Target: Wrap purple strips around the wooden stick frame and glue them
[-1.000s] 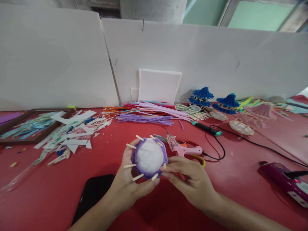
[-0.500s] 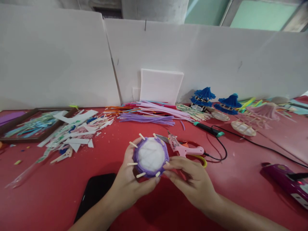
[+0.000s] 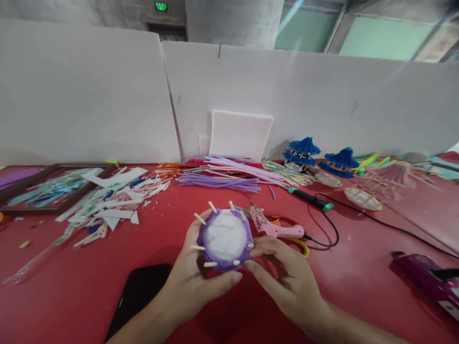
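Observation:
My left hand (image 3: 197, 279) is wrapped round a small round craft piece (image 3: 225, 234) with a white centre and a fuzzy purple pipe-cleaner rim. Short pale wooden sticks (image 3: 200, 219) stand out around this rim. At the right edge, the thumb and forefinger of my right hand (image 3: 285, 282) pinch the rim close to one stick. Whether they hold a loose pipe-cleaner end there cannot be seen. Just behind the piece lie a pink glue gun (image 3: 278, 228) and scissors with a yellow and orange handle (image 3: 299, 246).
Purple pipe cleaners (image 3: 218, 181) lie before a white paper stack (image 3: 242, 134). Scraps (image 3: 118, 203) and a brown frame (image 3: 59, 210) are left, a black phone (image 3: 139, 291) near my left forearm. Blue pagoda models (image 3: 303, 150), a corded black-green tool (image 3: 310, 198) and a magenta device (image 3: 423, 272) sit right.
The view has tipped up slightly, so an exit sign now shows at the top. The right thumb has shifted slightly down from the forefinger. The left hand keeps its hold.

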`<state>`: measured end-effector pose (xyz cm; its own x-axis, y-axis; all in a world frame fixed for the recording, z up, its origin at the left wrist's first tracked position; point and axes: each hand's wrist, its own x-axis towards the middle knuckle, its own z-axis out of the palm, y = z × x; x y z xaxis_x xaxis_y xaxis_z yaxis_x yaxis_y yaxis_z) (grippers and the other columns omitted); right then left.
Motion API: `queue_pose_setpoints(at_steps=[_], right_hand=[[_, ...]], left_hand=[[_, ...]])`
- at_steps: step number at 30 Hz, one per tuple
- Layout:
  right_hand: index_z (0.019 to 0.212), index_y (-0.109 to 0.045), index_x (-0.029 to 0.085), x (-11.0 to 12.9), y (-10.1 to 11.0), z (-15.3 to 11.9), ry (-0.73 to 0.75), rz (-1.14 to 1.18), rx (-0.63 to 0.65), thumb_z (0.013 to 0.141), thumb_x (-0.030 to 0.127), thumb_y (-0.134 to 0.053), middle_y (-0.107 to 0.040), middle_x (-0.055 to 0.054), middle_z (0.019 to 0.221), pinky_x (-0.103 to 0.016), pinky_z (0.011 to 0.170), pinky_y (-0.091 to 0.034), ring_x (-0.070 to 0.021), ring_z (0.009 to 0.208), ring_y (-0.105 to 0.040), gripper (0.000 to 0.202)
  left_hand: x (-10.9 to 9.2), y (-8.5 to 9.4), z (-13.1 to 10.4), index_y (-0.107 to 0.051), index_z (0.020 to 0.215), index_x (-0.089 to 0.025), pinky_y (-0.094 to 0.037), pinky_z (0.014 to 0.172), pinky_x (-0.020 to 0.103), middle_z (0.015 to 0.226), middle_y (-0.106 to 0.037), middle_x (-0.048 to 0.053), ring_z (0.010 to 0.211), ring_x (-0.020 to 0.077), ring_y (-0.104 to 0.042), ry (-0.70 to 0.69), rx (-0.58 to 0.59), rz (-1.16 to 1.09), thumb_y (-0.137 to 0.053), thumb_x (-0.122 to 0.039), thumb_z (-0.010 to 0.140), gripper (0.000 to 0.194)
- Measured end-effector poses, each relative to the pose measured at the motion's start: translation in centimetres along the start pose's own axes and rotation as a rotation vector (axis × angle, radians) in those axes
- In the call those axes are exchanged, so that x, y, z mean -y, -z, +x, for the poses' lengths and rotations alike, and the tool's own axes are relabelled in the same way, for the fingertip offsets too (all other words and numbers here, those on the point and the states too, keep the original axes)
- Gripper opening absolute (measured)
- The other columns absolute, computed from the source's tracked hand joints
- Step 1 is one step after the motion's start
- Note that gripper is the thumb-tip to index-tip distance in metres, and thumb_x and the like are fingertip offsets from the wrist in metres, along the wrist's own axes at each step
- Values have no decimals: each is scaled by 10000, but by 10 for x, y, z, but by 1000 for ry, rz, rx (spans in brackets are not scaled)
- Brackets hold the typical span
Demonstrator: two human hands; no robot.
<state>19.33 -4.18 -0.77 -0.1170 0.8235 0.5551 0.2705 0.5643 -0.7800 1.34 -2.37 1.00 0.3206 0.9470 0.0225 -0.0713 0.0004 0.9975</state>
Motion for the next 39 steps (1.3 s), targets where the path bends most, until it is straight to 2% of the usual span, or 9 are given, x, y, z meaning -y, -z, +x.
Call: queue_pose_setpoints(at_steps=[5,12,16,20,23,28,31,35,39], right_hand=[[915,-624,225,-2,-3,-1,-73,172,-53,788,124,-622,-681,-31,839,-205,673,-577,-134,753,-679,162],[961,-712,251,4,4,8,35,9,116,812,93,-578,-738,-10,811,-193,678,-566,-125,717,-696,255],[920,-723,254,3,9,11,33,-21,-18,803,108,-594,-746,-11,812,-201,666,-574,-139,722,-704,227],[883,-723,241,0,13,11,8,-73,-129,787,122,-623,-748,-7,801,-194,657,-574,-140,711,-704,182],[871,-721,236,-1,14,11,2,-90,-125,792,129,-619,-747,-12,801,-195,639,-573,-144,712,-702,168],[895,-715,232,-1,10,10,18,-59,-79,798,116,-604,-743,-14,790,-196,655,-570,-134,696,-695,187],[887,-713,228,-1,7,9,0,-49,-50,804,117,-598,-741,-15,796,-193,668,-565,-132,711,-694,180],[909,-708,217,2,6,8,13,-51,25,814,96,-571,-732,-17,798,-179,650,-547,-120,711,-684,206],[934,-690,202,5,6,7,90,-40,96,807,70,-573,-716,-14,784,-173,649,-520,-104,702,-661,218]], left_hand=[[-5,1,-1,-145,1438,-292,-471,950,426,1254,-600,109,1130,274,-583,25,60,-37,-760,-230,642,1008],[-3,1,-2,-202,1424,-302,-441,985,415,1326,-523,109,1165,268,-550,-7,42,18,-755,-229,664,943],[2,3,2,-183,1394,-376,-509,889,397,1387,-436,89,1112,252,-575,-67,-118,-113,-817,-232,572,1049],[7,12,9,-603,1038,-243,-509,812,260,1080,-640,35,909,150,-625,-82,-401,-102,-792,-284,622,458],[10,18,11,-672,772,-186,-488,752,201,771,-686,6,773,115,-620,-22,-491,-33,-764,-330,662,204],[9,18,9,-692,821,-175,-509,758,284,811,-707,50,771,168,-645,20,-488,25,-669,-460,733,299],[10,16,6,-642,1013,-175,-516,814,371,1063,-658,112,939,247,-633,-89,-394,58,-589,-556,755,463],[13,10,1,-351,1343,-248,-412,991,457,1384,-420,143,1264,349,-419,-178,-195,208,-885,-329,414,1075],[7,4,-1,-264,1377,-238,-336,1035,518,1342,-434,164,1262,367,-418,-102,-162,261,-858,-220,458,1094]])
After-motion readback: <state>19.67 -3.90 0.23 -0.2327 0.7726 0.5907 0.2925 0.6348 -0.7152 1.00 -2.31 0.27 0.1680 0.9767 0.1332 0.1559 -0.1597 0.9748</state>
